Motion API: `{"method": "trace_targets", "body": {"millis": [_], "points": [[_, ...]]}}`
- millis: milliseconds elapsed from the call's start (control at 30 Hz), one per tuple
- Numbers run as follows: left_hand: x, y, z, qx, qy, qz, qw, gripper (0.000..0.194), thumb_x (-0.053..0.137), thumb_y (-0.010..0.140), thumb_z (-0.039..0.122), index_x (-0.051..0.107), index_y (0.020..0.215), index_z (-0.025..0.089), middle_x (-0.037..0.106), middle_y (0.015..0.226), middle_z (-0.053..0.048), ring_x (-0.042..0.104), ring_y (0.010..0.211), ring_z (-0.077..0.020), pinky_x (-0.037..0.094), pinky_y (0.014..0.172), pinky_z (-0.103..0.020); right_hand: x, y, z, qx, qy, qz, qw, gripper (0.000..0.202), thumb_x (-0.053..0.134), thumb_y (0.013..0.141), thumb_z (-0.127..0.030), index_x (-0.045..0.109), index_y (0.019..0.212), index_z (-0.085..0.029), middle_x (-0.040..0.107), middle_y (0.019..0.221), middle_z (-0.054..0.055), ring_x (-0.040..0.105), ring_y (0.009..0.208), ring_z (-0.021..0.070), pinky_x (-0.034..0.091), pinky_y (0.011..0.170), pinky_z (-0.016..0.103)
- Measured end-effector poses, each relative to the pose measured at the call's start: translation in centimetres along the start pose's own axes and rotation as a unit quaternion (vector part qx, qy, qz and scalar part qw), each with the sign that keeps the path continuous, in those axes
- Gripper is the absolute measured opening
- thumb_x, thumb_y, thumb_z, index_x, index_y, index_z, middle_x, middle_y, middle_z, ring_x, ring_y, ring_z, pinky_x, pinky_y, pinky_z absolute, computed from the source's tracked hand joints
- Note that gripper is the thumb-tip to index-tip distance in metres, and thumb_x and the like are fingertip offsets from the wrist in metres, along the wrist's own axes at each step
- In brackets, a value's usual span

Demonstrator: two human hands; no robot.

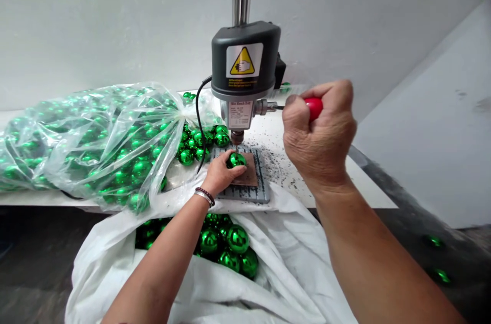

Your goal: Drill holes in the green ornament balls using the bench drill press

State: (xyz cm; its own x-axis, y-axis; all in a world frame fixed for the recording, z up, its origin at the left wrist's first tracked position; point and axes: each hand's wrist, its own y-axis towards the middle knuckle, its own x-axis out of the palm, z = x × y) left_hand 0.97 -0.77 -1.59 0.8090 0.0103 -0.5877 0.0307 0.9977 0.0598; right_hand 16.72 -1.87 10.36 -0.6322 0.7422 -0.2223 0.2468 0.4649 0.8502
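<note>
My left hand grips a shiny green ball ornament on a brown pad, which lies on the grey base plate of a small bench drill. The drill's chuck sits right above the ball, and a thin bit reaches down to its top. Whether the bit has entered the ball cannot be made out. My right hand is closed around the red knob of the drill's feed lever, to the right of the drill head.
A clear plastic bag full of green balls lies on the white table at left, with loose balls beside it. Below hangs a white cloth sack holding more balls. Dark shavings surround the base. Two balls lie on the floor.
</note>
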Motion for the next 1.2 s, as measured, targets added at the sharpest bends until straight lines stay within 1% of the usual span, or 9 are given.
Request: {"method": "trace_targets", "body": {"millis": [200, 333, 400, 567, 633, 867, 1033, 1133, 1200], "points": [[0.0, -0.1, -0.2, 0.000, 0.006, 0.003, 1.000, 0.053, 0.073, 0.072, 0.033, 0.063, 0.122, 0.019, 0.071, 0.112, -0.006, 0.064, 0.100, -0.0207, 0.047, 0.090, -0.031, 0.1, -0.7, -0.2, 0.025, 0.003, 0.018, 1.000, 0.015, 0.046, 0.084, -0.035, 0.043, 0.082, -0.020, 0.048, 0.072, -0.002, 0.045, 0.062, 0.0074, 0.040, 0.061, 0.024], [0.1, -0.1, -0.4, 0.001, 0.015, 0.004, 1.000, 0.048, 0.073, 0.072, 0.035, 0.065, 0.118, 0.021, 0.072, 0.107, -0.004, 0.065, 0.097, -0.0205, 0.048, 0.089, -0.031, 0.3, -1.6, -0.1, 0.030, -0.004, 0.036, 0.999, 0.015, 0.048, 0.082, -0.035, 0.044, 0.081, -0.020, 0.048, 0.068, -0.002, 0.045, 0.058, 0.0071, 0.040, 0.057, 0.023], [0.1, -0.1, -0.4, 0.000, 0.016, 0.004, 1.000, 0.050, 0.074, 0.072, 0.036, 0.065, 0.118, 0.021, 0.072, 0.108, -0.005, 0.065, 0.098, -0.0210, 0.048, 0.090, -0.031, 0.3, -2.2, 0.1, 0.032, -0.012, 0.039, 0.999, 0.016, 0.048, 0.081, -0.036, 0.044, 0.080, -0.020, 0.050, 0.067, -0.001, 0.047, 0.057, 0.0080, 0.040, 0.056, 0.023], [0.3, 0.1, -0.8, -0.004, 0.010, -0.002, 1.000, 0.057, 0.075, 0.072, 0.037, 0.062, 0.125, 0.021, 0.072, 0.111, -0.006, 0.065, 0.099, -0.0213, 0.049, 0.089, -0.031, 0.4, -3.3, 0.6, 0.015, -0.011, 0.050, 0.999, 0.018, 0.050, 0.081, -0.037, 0.044, 0.078, -0.021, 0.053, 0.065, 0.000, 0.049, 0.054, 0.0094, 0.041, 0.052, 0.024], [0.3, 0.1, -0.9, -0.001, 0.009, 0.002, 1.000, 0.059, 0.075, 0.071, 0.037, 0.061, 0.126, 0.020, 0.071, 0.113, -0.007, 0.065, 0.101, -0.0214, 0.049, 0.090, -0.031, 0.6, -3.6, 0.8, 0.007, -0.006, 0.060, 0.998, 0.018, 0.051, 0.081, -0.037, 0.045, 0.079, -0.021, 0.054, 0.066, 0.001, 0.051, 0.055, 0.0096, 0.042, 0.053, 0.023], [0.3, 0.1, -0.9, -0.001, 0.011, 0.001, 1.000, 0.050, 0.075, 0.071, 0.037, 0.065, 0.117, 0.021, 0.073, 0.106, -0.005, 0.066, 0.098, -0.0214, 0.048, 0.092, -0.032, 1.1, -4.6, 1.7, 0.003, 0.019, 0.071, 0.997, 0.018, 0.054, 0.081, -0.036, 0.047, 0.082, -0.019, 0.056, 0.066, 0.000, 0.052, 0.054, 0.0092, 0.042, 0.053, 0.022], [0.1, 0.0, -0.8, -0.001, 0.012, 0.002, 1.000, 0.049, 0.075, 0.070, 0.037, 0.065, 0.116, 0.021, 0.072, 0.107, -0.005, 0.065, 0.097, -0.0216, 0.049, 0.089, -0.031, 1.1, -5.9, 2.3, -0.001, 0.012, 0.062, 0.998, 0.020, 0.054, 0.080, -0.038, 0.049, 0.082, -0.019, 0.057, 0.067, 0.002, 0.054, 0.056, 0.0114, 0.043, 0.054, 0.024], [0.1, 0.0, -0.6, -0.007, 0.024, -0.001, 1.000, 0.048, 0.075, 0.070, 0.037, 0.065, 0.115, 0.022, 0.073, 0.104, -0.004, 0.066, 0.094, -0.0209, 0.049, 0.086, -0.030, 1.0, -5.4, 2.2, 0.005, 0.003, 0.063, 0.998, 0.020, 0.053, 0.079, -0.040, 0.048, 0.080, -0.020, 0.056, 0.065, 0.001, 0.053, 0.055, 0.0120, 0.042, 0.053, 0.025], [0.1, 0.1, -0.5, -0.008, 0.027, 0.002, 1.000, 0.046, 0.075, 0.070, 0.037, 0.066, 0.112, 0.022, 0.072, 0.103, -0.004, 0.065, 0.092, -0.0207, 0.050, 0.084, -0.030, 0.9, -3.7, 1.7, 0.009, 0.009, 0.067, 0.998, 0.022, 0.053, 0.077, -0.041, 0.048, 0.078, -0.020, 0.054, 0.064, 0.001, 0.050, 0.053, 0.0116, 0.040, 0.052, 0.025]]}}
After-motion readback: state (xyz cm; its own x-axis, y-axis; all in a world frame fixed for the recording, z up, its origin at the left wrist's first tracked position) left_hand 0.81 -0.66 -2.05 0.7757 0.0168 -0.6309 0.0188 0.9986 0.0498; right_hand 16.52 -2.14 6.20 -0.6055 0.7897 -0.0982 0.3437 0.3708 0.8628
